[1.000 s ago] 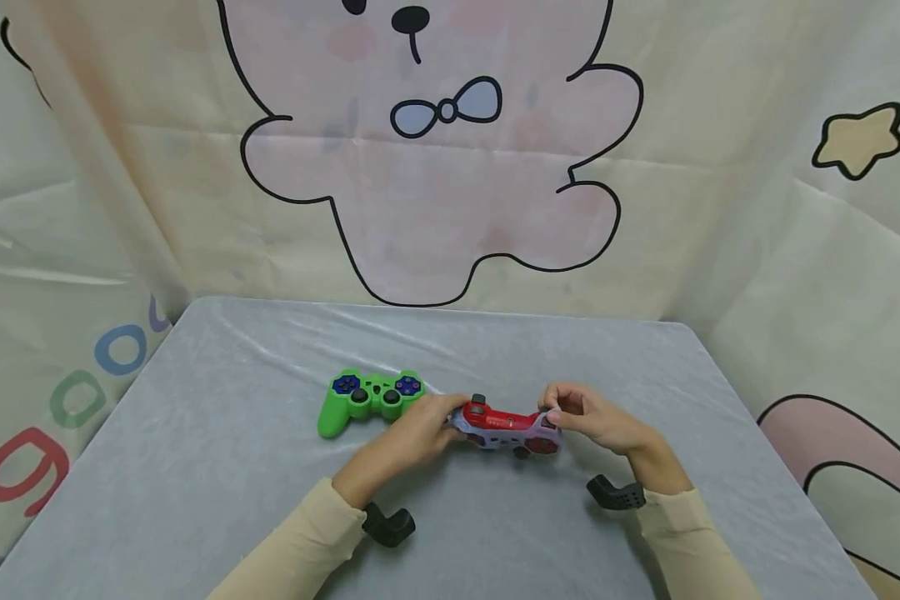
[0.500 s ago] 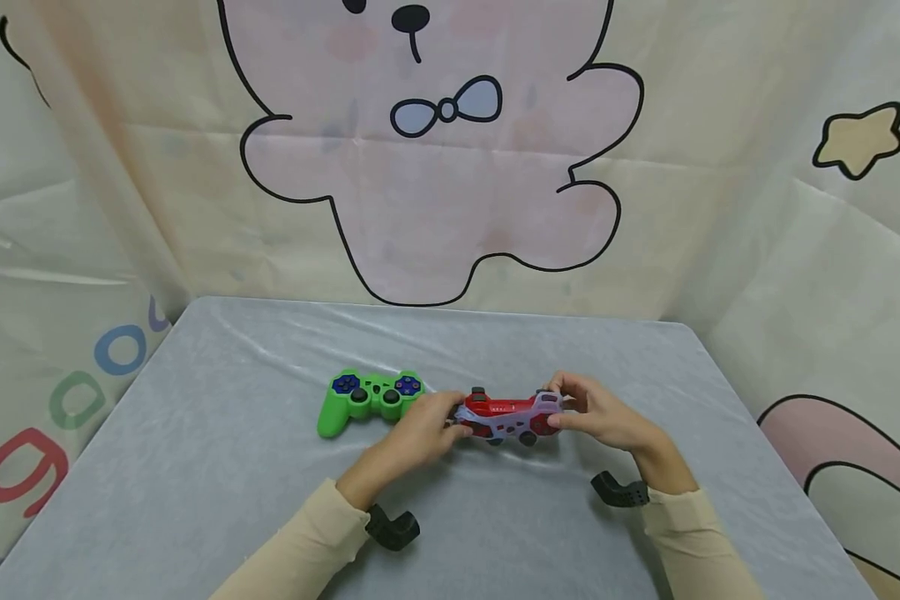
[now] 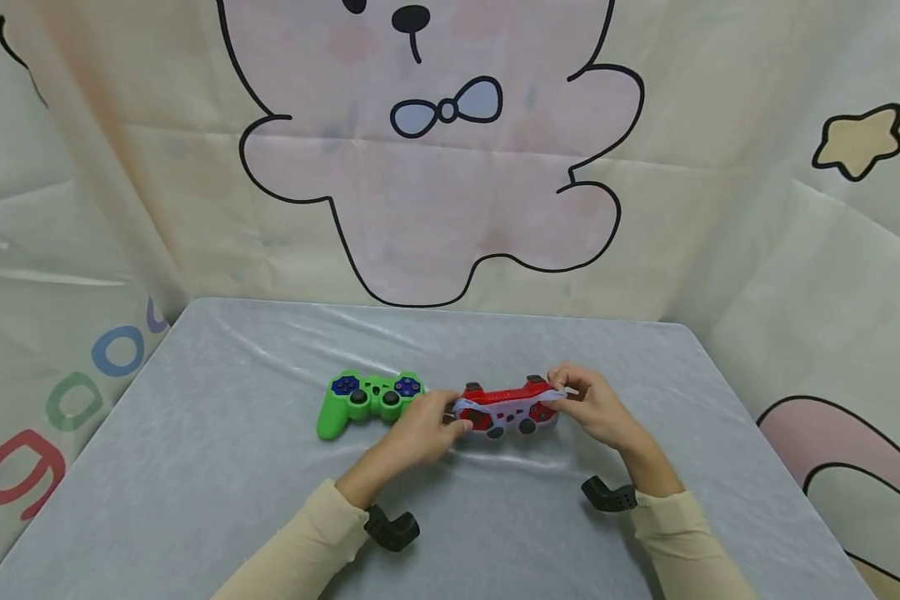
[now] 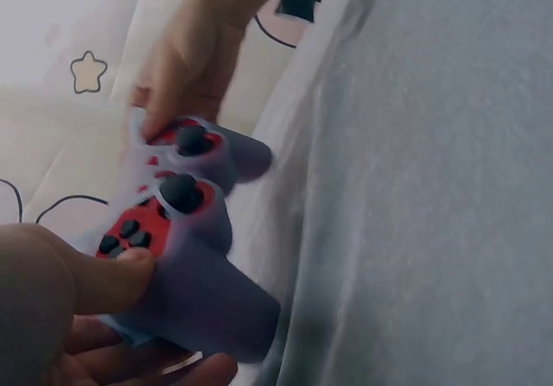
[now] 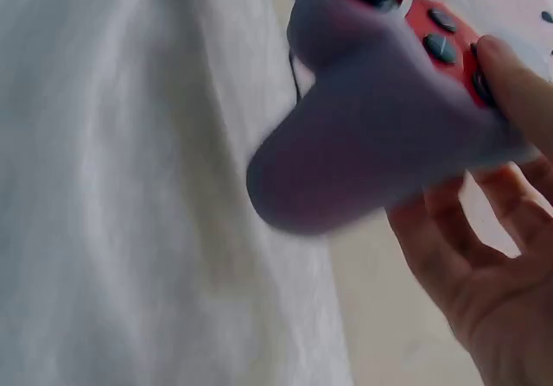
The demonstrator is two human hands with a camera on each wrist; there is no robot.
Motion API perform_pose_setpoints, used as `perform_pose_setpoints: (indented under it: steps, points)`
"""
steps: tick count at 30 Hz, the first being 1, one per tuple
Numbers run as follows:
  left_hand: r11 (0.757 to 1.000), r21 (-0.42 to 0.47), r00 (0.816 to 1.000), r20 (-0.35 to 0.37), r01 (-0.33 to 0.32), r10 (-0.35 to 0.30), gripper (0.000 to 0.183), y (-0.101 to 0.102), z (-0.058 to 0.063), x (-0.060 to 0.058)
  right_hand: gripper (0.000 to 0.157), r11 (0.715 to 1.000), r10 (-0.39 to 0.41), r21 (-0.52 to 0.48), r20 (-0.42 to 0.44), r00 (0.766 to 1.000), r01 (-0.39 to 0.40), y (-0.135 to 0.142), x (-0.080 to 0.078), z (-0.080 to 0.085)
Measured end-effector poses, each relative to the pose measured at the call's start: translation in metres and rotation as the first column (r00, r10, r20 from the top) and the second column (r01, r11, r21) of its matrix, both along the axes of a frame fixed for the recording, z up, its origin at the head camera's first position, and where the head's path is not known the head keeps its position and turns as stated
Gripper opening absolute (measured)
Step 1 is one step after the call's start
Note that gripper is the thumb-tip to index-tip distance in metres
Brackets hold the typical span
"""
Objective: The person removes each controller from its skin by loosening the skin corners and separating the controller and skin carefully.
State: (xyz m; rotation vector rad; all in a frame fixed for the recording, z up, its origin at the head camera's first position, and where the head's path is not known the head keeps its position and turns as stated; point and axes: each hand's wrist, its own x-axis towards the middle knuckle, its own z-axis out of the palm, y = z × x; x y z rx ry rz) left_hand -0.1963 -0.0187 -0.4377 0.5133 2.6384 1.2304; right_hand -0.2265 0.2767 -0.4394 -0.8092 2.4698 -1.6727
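Observation:
A red game controller (image 3: 504, 397) in a pale purple, soft-looking sleeve (image 3: 508, 411) is held between both hands above the table. My left hand (image 3: 422, 427) grips its left end, with the thumb (image 4: 121, 278) beside the direction buttons in the left wrist view. At the other end my right hand (image 3: 594, 402) pinches the sleeve's upper corner, which is stretched out sideways from the red shell. The sleeve covers both handles; in the right wrist view one handle (image 5: 346, 144) hangs toward the table. Black thumbsticks (image 4: 180, 192) poke through the sleeve's openings.
A green controller (image 3: 333, 421) with blue button areas lies on the grey cloth-covered table (image 3: 255, 475), just left of my left hand. Black wrist mounts (image 3: 392, 529) sit below both hands. Printed curtains (image 3: 435, 208) enclose the back and sides.
My right hand has moved up slightly and pulled the sleeve's right corner outward; the red shell and black shoulder button there now show. The controller's button face has tilted more toward me.

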Motion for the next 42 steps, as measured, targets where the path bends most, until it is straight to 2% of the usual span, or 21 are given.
perform_pose_setpoints:
  steps: [3,6,10,12,17,23,26,28,32,34,36,38,42]
  points:
    - [1.0,-0.005,1.0,0.011,-0.019,0.019,0.044,0.001,0.001,-0.001,0.02,0.999,-0.019,0.033,0.016,1.0,0.018,0.002,-0.002,-0.002]
    - [0.999,-0.012,0.999,0.003,-0.044,0.044,0.042,0.002,0.003,-0.002,0.023,0.997,0.031,0.074,0.079,0.996,-0.037,0.005,-0.004,-0.003]
    - [0.997,-0.014,0.997,-0.013,-0.073,0.073,0.036,0.002,0.003,-0.002,0.044,0.982,0.127,0.119,0.179,0.976,-0.15,0.007,-0.003,-0.004]
    - [0.997,-0.014,0.997,-0.021,-0.077,0.076,0.033,0.002,0.002,-0.002,0.052,0.979,0.139,0.122,0.206,0.969,-0.166,0.006,0.0,-0.006]
    - [0.997,-0.025,0.996,-0.035,-0.08,0.079,0.033,0.003,0.001,-0.003,0.044,0.988,0.075,0.117,0.17,0.982,-0.096,0.003,0.005,-0.013]
    - [0.998,-0.015,0.998,-0.025,-0.066,0.065,0.026,0.005,-0.002,-0.002,0.03,0.994,-0.02,0.109,0.021,1.0,0.018,0.007,0.014,-0.025]
    - [0.998,-0.009,0.998,-0.02,-0.055,0.055,0.026,0.006,-0.004,-0.001,0.034,0.993,-0.057,0.099,-0.021,0.998,0.059,0.008,0.018,-0.028]
    - [0.998,-0.002,0.998,-0.018,-0.057,0.057,0.029,0.005,-0.004,-0.001,0.036,0.994,-0.058,0.091,0.012,0.998,0.056,0.008,0.02,-0.026]
    - [0.998,0.013,0.998,-0.034,-0.057,0.057,0.046,0.002,-0.003,0.001,0.03,0.987,-0.06,0.152,0.069,0.996,0.049,0.005,0.018,-0.019]
    - [0.999,0.006,0.995,-0.092,-0.038,0.038,0.057,0.001,-0.004,0.002,0.031,0.982,-0.065,0.181,0.094,0.993,0.047,0.004,0.017,-0.017]
    - [1.0,-0.027,0.982,-0.19,-0.004,-0.001,0.066,0.001,-0.004,0.004,0.033,0.98,-0.062,0.193,0.108,0.992,0.041,0.003,0.015,-0.015]
    - [0.997,-0.069,0.953,-0.3,0.016,-0.036,0.069,0.002,-0.004,0.006,0.035,0.98,-0.061,0.197,0.128,0.99,0.035,0.004,0.016,-0.014]
    - [0.988,-0.148,0.866,-0.498,-0.033,-0.045,0.064,0.005,-0.008,0.007,0.039,0.977,-0.069,0.208,0.158,0.985,0.035,0.003,0.015,-0.011]
